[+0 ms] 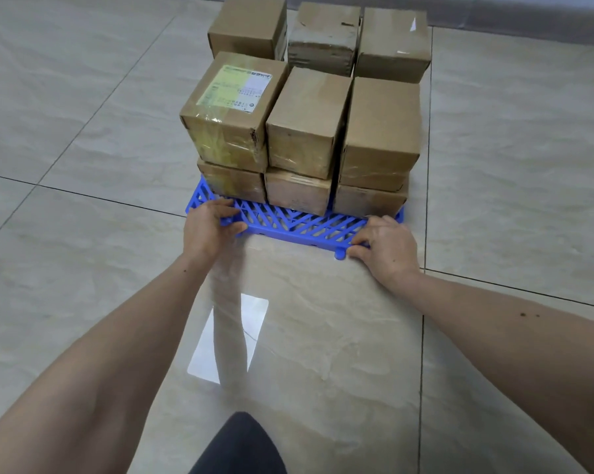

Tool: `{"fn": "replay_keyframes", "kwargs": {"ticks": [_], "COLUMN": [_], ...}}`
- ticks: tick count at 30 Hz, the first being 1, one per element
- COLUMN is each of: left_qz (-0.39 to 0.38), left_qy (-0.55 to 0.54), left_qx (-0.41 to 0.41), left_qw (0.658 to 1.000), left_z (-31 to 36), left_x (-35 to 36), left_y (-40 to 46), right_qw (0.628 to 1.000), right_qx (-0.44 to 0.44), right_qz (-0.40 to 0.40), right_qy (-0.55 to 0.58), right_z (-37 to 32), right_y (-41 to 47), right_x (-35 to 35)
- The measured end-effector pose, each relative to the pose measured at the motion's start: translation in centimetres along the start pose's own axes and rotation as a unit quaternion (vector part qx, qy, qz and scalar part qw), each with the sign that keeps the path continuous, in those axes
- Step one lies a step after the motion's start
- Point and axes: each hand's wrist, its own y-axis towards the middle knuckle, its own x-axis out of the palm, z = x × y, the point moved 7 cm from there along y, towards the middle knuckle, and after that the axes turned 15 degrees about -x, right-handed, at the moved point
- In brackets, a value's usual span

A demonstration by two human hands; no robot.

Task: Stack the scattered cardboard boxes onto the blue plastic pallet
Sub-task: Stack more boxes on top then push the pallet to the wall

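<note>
Blue plastic is what both hands are holding. The left hand (pixel 209 223) is curling its fingers over the near left corner of the blue plastic pallet (pixel 299 223), and the right hand (pixel 384 246) is gripping the near right corner. The pallet is lying flat on the tiled floor (pixel 83 131). The cardboard boxes (pixel 306 121) are sitting on it in neat rows, two layers high in front (the back ones are harder to see). No loose boxes are showing. The person is probably shifting the pallet, so both hands should be moving together, slowly and low, so the stack is not tipping.
</note>
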Motion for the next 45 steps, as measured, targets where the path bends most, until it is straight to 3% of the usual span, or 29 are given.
{"fn": "replay_keyframes", "kwargs": {"ticks": [6,11,22,30,45], "left_qz": [-0.009,0.044,0.033,0.035,-0.002], "left_qy": [0.019,0.047,0.101,0.167,0.199], "left_qx": [-0.007,0.018,-0.052,-0.090,-0.070], "left_qw": [1.000,0.998,0.993,0.981,0.978], "left_z": [0.2,0.0,-1.1,0.8,6.6], "left_x": [0.0,-0.8,-0.6,-0.9,0.6], "left_y": [0.7,0.4,1.8,4.4,13.9], "right_qw": [1.000,0.999,0.997,0.997,0.989], "right_qx": [0.012,0.033,0.068,0.070,0.113], "right_qz": [0.012,0.027,0.046,-0.008,-0.079], "right_qy": [-0.004,0.010,-0.010,-0.033,-0.049], "right_z": [-0.2,0.4,1.1,2.4,6.8], "right_y": [0.2,-0.5,-0.8,2.1,12.1], "right_x": [0.0,-0.1,-0.6,-1.0,-2.2]}}
